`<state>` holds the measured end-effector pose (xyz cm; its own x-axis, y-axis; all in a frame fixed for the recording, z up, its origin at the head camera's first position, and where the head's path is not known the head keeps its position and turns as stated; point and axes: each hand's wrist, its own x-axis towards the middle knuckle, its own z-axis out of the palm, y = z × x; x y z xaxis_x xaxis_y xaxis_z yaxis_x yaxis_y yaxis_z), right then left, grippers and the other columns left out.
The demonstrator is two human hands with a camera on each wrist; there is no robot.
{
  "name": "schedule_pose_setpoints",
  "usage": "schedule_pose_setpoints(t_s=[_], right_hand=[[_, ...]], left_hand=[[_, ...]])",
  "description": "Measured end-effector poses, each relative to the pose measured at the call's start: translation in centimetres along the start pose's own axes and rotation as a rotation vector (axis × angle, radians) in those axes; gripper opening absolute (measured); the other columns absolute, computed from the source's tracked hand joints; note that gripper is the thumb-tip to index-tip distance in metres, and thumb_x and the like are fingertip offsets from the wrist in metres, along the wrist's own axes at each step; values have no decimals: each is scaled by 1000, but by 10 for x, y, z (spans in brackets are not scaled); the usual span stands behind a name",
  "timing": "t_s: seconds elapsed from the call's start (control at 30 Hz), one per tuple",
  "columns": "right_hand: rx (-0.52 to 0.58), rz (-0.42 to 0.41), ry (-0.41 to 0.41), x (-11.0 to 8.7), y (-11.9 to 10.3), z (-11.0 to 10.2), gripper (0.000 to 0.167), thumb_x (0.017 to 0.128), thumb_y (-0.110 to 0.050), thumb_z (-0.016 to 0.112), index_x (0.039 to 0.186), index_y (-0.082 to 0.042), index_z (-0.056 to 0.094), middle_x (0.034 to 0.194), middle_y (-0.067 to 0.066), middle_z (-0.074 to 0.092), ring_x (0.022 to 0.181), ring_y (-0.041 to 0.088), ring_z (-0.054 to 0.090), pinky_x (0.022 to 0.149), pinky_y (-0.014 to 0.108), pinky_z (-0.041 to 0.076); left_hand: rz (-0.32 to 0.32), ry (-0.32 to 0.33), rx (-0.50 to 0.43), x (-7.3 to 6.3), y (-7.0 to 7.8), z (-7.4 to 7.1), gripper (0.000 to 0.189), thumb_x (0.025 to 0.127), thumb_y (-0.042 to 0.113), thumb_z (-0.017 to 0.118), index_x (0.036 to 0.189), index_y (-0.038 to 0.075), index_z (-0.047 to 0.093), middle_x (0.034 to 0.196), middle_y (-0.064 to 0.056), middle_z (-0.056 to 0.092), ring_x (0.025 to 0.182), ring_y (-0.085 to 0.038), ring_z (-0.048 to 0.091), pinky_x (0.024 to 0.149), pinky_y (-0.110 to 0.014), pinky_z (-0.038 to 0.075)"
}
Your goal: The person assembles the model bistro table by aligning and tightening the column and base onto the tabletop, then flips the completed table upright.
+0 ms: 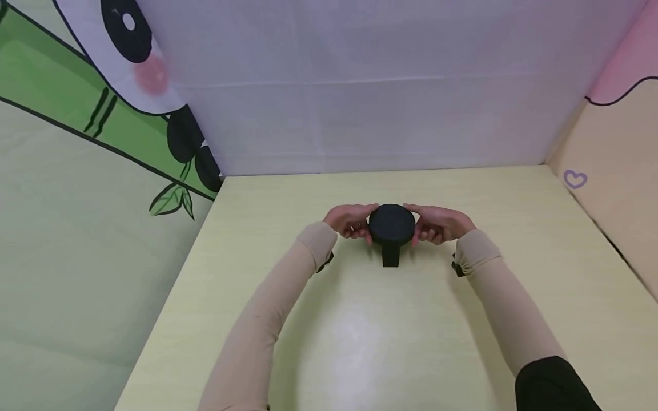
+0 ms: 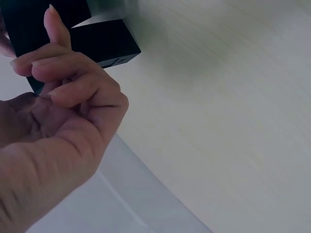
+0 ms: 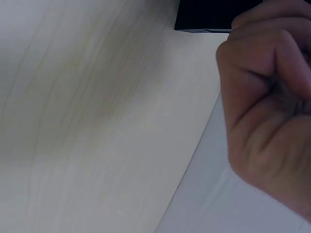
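Note:
A black object with a round, flat top [image 1: 392, 224] and a narrow block-like part [image 1: 390, 256] pointing toward me is near the far middle of the table. From its left side my left hand [image 1: 352, 221] holds it, thumb at the far edge and a finger lower down. My right hand [image 1: 439, 224] grips the opposite side in much the same way. Black flat-sided parts [image 2: 104, 41] show beside the curled fingers in the left wrist view. In the right wrist view, only a dark corner [image 3: 209, 14] appears above the bent fingers. What kind of object it is, I cannot tell.
The pale wood-grain table [image 1: 360, 331] spreads beneath both arms. A whitish cloth wall [image 1: 370, 125] borders its far edge. Printed cloth with green and black drawings [image 1: 169, 200] hangs left, and a peach panel with a purple heart [image 1: 575, 179] stands right.

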<state>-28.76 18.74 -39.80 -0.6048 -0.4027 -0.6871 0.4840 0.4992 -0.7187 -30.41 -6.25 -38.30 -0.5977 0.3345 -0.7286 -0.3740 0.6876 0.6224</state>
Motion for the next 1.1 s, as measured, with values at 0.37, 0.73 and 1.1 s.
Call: schedule_pose_setpoints(t_s=[0.37,0.73,1.1], right_hand=[[-7,-1,-2,0,0,0,90,106,-67,28,77,3,77,56,-4,48,46,5,27,47,21,24],[6,-33,1,0,4,2,91,106,-68,25,75,1,76,57,-4,47,47,5,29,47,21,24],[163,-291,209,-7,61,-12,72,110,-57,32,85,-1,69,64,-3,44,55,10,35,54,24,31]], left_hand=[[6,-11,-28,-1,-2,-1,92,105,68,26,75,-3,76,62,-3,54,55,-10,37,51,-22,27],[37,4,10,1,-8,-2,96,104,71,24,78,-4,77,60,-1,50,54,-11,35,51,-23,27],[356,280,149,1,-63,4,95,107,66,20,91,-8,77,61,-4,55,56,-16,46,57,-27,32]])
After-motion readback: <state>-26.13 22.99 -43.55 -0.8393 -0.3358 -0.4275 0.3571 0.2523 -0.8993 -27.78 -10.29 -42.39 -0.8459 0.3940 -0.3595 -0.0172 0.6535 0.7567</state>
